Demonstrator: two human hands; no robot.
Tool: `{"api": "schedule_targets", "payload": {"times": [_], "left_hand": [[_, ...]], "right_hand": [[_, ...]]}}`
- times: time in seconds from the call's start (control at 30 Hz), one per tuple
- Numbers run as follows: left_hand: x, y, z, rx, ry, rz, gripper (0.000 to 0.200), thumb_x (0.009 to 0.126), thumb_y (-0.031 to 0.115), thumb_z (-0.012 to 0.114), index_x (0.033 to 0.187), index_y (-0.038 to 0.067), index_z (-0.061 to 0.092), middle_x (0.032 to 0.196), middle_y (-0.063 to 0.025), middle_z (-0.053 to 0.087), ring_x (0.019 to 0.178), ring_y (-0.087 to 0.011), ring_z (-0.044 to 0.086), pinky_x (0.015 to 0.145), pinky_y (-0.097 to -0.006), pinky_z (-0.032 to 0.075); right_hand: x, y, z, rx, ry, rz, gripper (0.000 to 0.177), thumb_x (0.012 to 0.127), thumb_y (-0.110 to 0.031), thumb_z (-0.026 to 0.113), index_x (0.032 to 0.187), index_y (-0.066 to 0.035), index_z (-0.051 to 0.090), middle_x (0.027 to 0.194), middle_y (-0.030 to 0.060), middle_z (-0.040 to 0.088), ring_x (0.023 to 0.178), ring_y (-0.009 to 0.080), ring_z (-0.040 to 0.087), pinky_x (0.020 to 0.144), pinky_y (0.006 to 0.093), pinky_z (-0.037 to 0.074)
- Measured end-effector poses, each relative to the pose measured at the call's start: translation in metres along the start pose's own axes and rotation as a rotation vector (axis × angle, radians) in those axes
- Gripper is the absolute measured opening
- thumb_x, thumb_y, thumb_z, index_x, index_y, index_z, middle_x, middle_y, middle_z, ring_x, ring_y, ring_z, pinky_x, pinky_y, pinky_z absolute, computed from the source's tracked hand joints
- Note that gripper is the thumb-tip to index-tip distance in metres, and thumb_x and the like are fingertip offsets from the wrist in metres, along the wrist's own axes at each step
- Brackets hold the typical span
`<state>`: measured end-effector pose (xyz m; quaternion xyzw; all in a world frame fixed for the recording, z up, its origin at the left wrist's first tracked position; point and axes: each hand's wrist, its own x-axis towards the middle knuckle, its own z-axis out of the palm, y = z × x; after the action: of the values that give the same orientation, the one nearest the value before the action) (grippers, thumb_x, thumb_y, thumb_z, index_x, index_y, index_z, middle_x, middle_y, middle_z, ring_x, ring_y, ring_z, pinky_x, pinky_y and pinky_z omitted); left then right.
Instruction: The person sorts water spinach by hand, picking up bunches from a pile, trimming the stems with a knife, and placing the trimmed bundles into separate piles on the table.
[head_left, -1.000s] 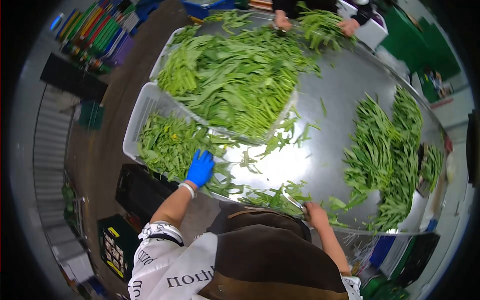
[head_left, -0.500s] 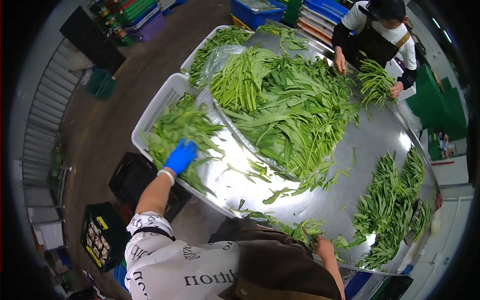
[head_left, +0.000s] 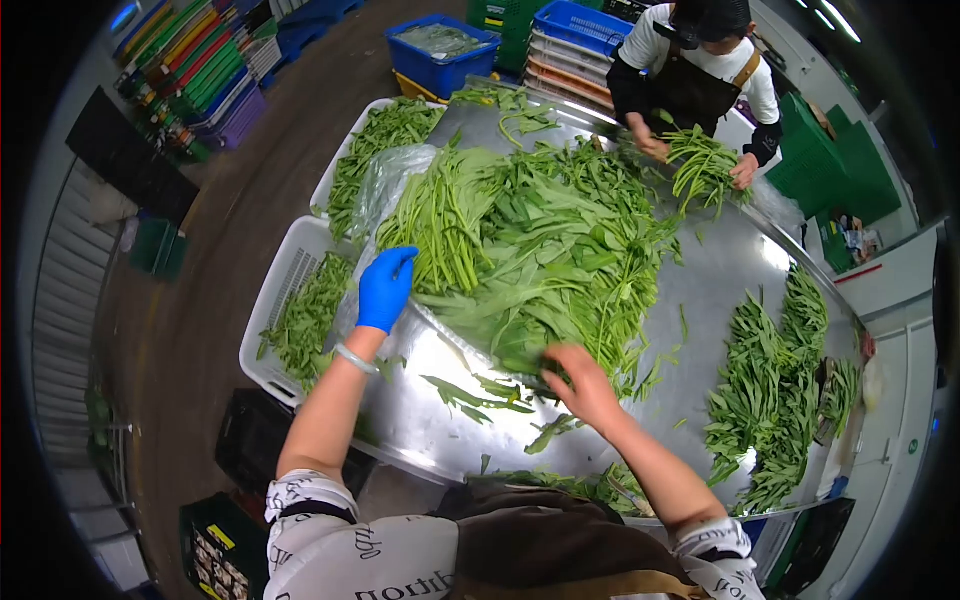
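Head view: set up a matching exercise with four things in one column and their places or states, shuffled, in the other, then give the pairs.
Things:
1. left hand
2. right hand
3. white crate
4. blue crate

Places or states:
A. beyond the far end of the table
B. bare, at the near edge of the pile
C. gloved in blue, at the left side of the pile
D. against the left edge of the table

Pairs: 1-C, 2-B, 3-D, 4-A
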<state>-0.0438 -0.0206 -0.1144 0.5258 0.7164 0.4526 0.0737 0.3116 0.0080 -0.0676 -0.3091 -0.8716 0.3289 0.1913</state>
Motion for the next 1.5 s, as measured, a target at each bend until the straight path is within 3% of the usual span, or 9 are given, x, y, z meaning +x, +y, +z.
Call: {"api": "schedule_targets", "payload": {"times": [0.13,0.27,0.43,0.77,0.9,1.03,1.13,1.3,1.5], "left_hand": [[0.037,-0.014,0.018,0.349,0.198,0.087,0.052,0.078,0.013,0.066,0.127,0.000,0.050,0.124,-0.0220,0.055,0.115,-0.0359,0.052,0.097,-0.0428,0.041],[0.048,-0.042,0.028,0.260,-0.085,-0.196,0.075,0.072,0.024,0.074,0.134,-0.002,0.042,0.130,-0.0254,0.049,0.119,-0.0393,0.047,0.100,-0.0444,0.039],[0.079,-0.061,0.013,-0.034,-0.278,-0.514,0.062,0.070,0.028,0.074,0.120,-0.003,0.055,0.115,-0.0232,0.057,0.106,-0.0353,0.056,0.090,-0.0388,0.045],[0.100,-0.045,0.001,0.260,-0.130,-0.145,0.048,0.076,0.022,0.068,0.115,-0.003,0.055,0.108,-0.0225,0.061,0.098,-0.0353,0.060,0.086,-0.0398,0.047],[0.130,-0.003,-0.032,-0.236,-0.305,-0.389,0.040,0.083,0.019,0.062,0.117,-0.002,0.056,0.109,-0.0112,0.063,0.095,-0.0235,0.060,0.085,-0.0342,0.048],[0.131,0.032,-0.038,-0.548,-0.489,-0.864,0.050,0.085,0.026,0.065,0.128,0.004,0.052,0.118,-0.0109,0.059,0.104,-0.0197,0.057,0.088,-0.0340,0.046],[0.105,0.000,-0.003,-0.267,-0.450,-0.524,0.055,0.078,0.020,0.071,0.125,-0.001,0.052,0.112,-0.0139,0.061,0.098,-0.0186,0.060,0.083,-0.0365,0.050],[0.145,0.015,-0.030,-0.606,-0.485,-0.816,0.036,0.074,0.009,0.067,0.108,-0.001,0.059,0.090,-0.0108,0.065,0.071,-0.0204,0.064,0.066,-0.0320,0.055],[0.164,-0.008,-0.041,-0.683,-0.554,-0.912,0.025,0.075,0.010,0.067,0.098,0.000,0.064,0.082,-0.0086,0.067,0.068,-0.0190,0.065,0.068,-0.0316,0.055]], "right_hand": [[0.105,0.011,0.024,0.181,0.150,0.134,0.043,0.086,-0.021,0.063,0.120,0.002,0.050,0.115,0.0206,0.058,0.107,0.0356,0.055,0.093,0.0394,0.044],[0.171,0.029,0.082,0.554,0.106,0.415,0.055,0.085,-0.029,0.064,0.126,0.003,0.048,0.114,0.0220,0.060,0.103,0.0328,0.059,0.091,0.0378,0.045],[0.201,0.004,0.127,0.760,0.029,0.514,0.049,0.083,-0.025,0.065,0.120,0.004,0.052,0.111,0.0207,0.063,0.101,0.0290,0.060,0.089,0.0357,0.045],[0.248,-0.032,0.132,0.901,0.037,0.414,0.040,0.084,-0.023,0.064,0.113,0.003,0.055,0.103,0.0203,0.064,0.094,0.0317,0.062,0.085,0.0378,0.046],[0.258,-0.054,0.126,0.842,0.171,0.228,0.046,0.085,-0.021,0.060,0.119,0.006,0.046,0.108,0.0261,0.060,0.101,0.0398,0.058,0.089,0.0430,0.044],[0.256,-0.057,0.124,0.577,-0.010,0.392,0.055,0.083,-0.025,0.060,0.123,0.008,0.041,0.117,0.0293,0.055,0.108,0.0414,0.055,0.093,0.0444,0.043],[0.245,-0.067,0.115,0.522,-0.213,0.305,0.066,0.084,-0.027,0.062,0.133,0.009,0.035,0.137,0.0321,0.038,0.128,0.0389,0.041,0.103,0.0406,0.036],[0.199,-0.062,0.104,0.607,0.129,-0.010,0.045,0.084,-0.012,0.060,0.124,0.001,0.046,0.115,0.0147,0.051,0.096,0.0204,0.056,0.085,0.0314,0.047],[0.185,-0.011,0.129,1.004,0.129,0.494,0.042,0.087,-0.009,0.053,0.127,0.000,0.044,0.119,0.0119,0.053,0.096,0.0167,0.057,0.080,0.0303,0.048]]}}
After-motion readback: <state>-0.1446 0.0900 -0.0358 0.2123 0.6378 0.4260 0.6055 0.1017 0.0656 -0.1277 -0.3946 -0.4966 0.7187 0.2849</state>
